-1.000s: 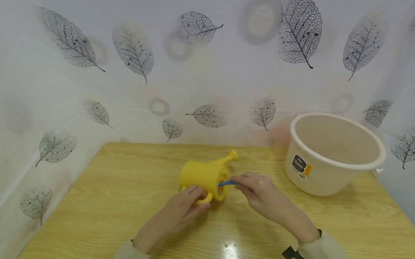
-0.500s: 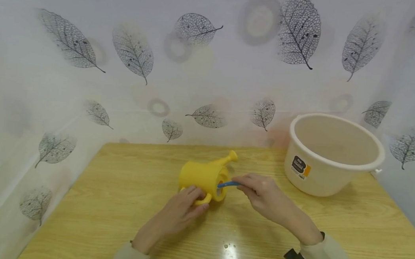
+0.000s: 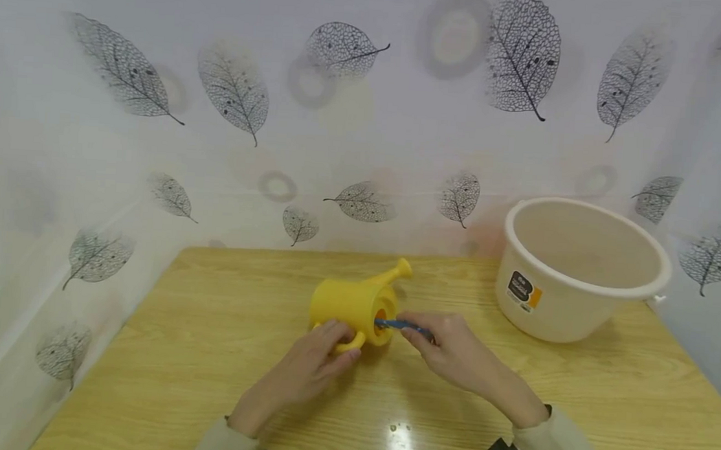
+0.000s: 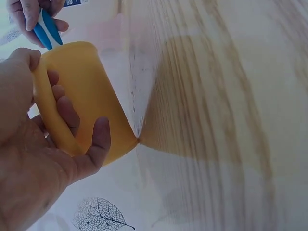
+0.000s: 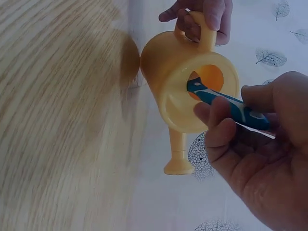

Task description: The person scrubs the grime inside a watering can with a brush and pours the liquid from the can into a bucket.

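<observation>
A yellow watering can point(image 3: 343, 302) lies on its side on the table, its spout point(image 3: 390, 275) pointing away to the back right and its round opening facing right. My left hand point(image 3: 311, 360) grips the can's handle point(image 4: 48, 106), fingers curled through the loop. My right hand point(image 3: 452, 344) pinches a blue-and-white toothbrush point(image 5: 231, 107) by its handle between thumb and fingers. The brush passes into the can's opening point(image 5: 211, 78), so its head is hidden inside. The handle's end shows past my right fingers.
A large cream bucket point(image 3: 553, 312) with a label stands at the table's back right. Behind the wood-grain table point(image 3: 207, 298) hangs a pale leaf-patterned covering point(image 3: 390, 137). A few small drops point(image 3: 393, 427) lie near the front.
My right hand has shifted slightly left and the toothbrush now sits deeper in the opening, with more of its handle showing. My left hand and the watering can stay almost in place.
</observation>
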A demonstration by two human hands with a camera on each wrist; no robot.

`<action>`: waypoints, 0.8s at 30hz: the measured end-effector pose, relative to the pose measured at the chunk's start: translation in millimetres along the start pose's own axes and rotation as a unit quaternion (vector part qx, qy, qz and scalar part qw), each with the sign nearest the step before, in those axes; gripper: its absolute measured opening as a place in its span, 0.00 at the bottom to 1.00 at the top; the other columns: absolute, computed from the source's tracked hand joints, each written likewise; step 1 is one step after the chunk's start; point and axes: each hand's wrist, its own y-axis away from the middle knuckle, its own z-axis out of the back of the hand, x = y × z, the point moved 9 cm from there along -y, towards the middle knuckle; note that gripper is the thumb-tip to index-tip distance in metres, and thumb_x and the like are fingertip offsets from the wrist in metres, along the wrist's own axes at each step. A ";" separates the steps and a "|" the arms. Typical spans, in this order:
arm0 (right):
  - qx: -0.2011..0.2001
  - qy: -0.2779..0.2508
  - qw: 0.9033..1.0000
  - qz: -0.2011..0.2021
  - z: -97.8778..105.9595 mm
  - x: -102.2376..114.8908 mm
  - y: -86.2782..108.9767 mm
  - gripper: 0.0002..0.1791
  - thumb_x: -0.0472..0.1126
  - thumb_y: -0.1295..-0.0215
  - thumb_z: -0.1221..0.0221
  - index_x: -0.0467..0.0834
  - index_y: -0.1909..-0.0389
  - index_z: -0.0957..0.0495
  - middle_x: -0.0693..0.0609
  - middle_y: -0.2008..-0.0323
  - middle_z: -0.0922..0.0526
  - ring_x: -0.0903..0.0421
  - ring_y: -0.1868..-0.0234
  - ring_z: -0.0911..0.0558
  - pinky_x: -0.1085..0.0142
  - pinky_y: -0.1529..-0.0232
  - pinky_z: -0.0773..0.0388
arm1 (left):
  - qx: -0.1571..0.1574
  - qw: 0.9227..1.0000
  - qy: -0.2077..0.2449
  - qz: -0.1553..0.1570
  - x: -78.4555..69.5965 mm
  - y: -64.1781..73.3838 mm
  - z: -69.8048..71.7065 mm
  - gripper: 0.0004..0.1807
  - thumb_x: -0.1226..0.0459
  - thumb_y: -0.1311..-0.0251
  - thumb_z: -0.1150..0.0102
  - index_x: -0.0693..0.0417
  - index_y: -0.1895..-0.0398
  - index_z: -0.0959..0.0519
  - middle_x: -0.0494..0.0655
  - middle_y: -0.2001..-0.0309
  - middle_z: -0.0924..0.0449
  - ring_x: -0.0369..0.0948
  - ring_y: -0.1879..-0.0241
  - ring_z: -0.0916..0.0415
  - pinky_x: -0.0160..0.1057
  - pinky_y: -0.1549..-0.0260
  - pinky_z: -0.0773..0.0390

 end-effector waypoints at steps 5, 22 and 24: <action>0.051 -0.022 0.994 -0.096 -6.3 -10.9 0.4 0.16 0.47 0.19 0.50 0.41 0.48 0.18 0.52 0.70 0.15 0.65 0.79 0.25 0.69 0.79 0.27 | -0.008 1.000 -0.010 -0.011 -1.3 0.4 0.7 0.05 0.56 0.27 0.43 0.45 0.56 0.26 0.35 0.62 0.27 0.31 0.63 0.34 0.32 0.60 0.27; 0.056 -0.119 0.957 -0.257 -14.8 -35.2 9.4 0.11 0.43 0.30 0.37 0.39 0.55 0.17 0.49 0.76 0.20 0.61 0.82 0.32 0.72 0.83 0.37 | 0.000 1.000 -0.021 -0.012 -2.6 0.7 -5.8 0.06 0.55 0.25 0.45 0.45 0.56 0.25 0.34 0.62 0.28 0.31 0.62 0.34 0.33 0.58 0.26; 0.044 -0.056 0.975 -0.212 -8.3 -22.9 6.3 0.07 0.41 0.31 0.37 0.41 0.59 0.17 0.52 0.79 0.22 0.62 0.82 0.32 0.72 0.83 0.37 | -0.003 1.000 -0.022 -0.013 -2.5 0.6 -5.2 0.06 0.55 0.25 0.45 0.45 0.56 0.25 0.35 0.62 0.27 0.31 0.62 0.33 0.33 0.58 0.26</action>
